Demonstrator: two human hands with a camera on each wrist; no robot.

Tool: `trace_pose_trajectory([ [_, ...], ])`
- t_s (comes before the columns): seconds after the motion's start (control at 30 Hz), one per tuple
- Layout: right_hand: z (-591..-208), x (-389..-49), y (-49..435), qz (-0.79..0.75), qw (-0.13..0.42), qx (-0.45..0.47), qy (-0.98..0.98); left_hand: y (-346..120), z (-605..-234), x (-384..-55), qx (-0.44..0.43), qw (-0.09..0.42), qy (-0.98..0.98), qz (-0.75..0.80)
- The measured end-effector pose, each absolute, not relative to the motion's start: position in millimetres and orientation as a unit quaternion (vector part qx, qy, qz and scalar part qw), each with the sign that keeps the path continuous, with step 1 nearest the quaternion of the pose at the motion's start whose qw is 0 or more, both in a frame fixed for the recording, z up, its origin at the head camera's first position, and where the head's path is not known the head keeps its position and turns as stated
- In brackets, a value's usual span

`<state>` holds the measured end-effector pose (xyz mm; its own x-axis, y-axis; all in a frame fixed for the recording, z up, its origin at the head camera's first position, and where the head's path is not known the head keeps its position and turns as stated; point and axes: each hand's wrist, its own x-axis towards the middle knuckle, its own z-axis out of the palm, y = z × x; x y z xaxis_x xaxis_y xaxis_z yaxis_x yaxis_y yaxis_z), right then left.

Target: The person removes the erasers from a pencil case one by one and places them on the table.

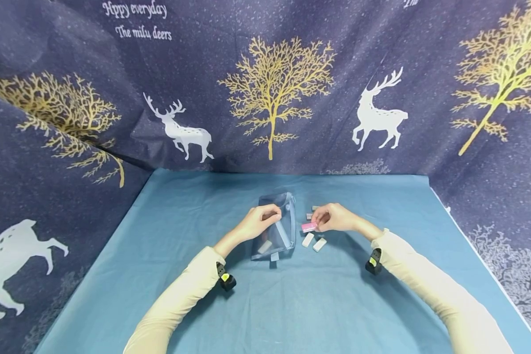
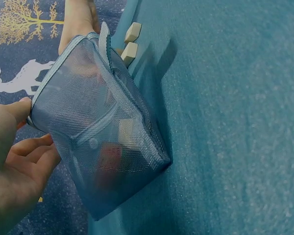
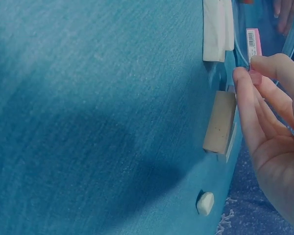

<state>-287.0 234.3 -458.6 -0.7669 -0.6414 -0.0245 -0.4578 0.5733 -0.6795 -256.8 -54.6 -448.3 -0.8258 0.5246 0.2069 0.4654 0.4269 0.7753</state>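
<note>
My left hand (image 1: 261, 222) pinches the rim of a blue mesh zip pouch (image 2: 78, 112) between thumb and fingers. Through the mesh, a whitish block (image 2: 129, 133) and something reddish (image 2: 109, 159) show dimly. The pouch's mouth is held apart on the side by the left hand. Just right of the pouch, my right hand (image 1: 335, 217) pinches a pink eraser (image 3: 253, 41) by one end; a barcode label shows on its side. In the left wrist view, part of the right hand is hidden behind the pouch.
Two white erasers (image 1: 319, 245) lie on the blue cloth (image 1: 336, 305) below the right hand. A beige block (image 3: 220, 122) and a small white piece (image 3: 205, 203) lie nearby. A patterned curtain (image 1: 292, 98) hangs behind the table.
</note>
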Motion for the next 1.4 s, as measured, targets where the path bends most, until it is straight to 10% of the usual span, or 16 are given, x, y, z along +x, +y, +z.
trace_pose_trajectory([
  [1.4,-460,-276,250,-0.364,0.135,-0.293,0.874,-54,-429,-245,0.286,0.07,0.829,0.476],
])
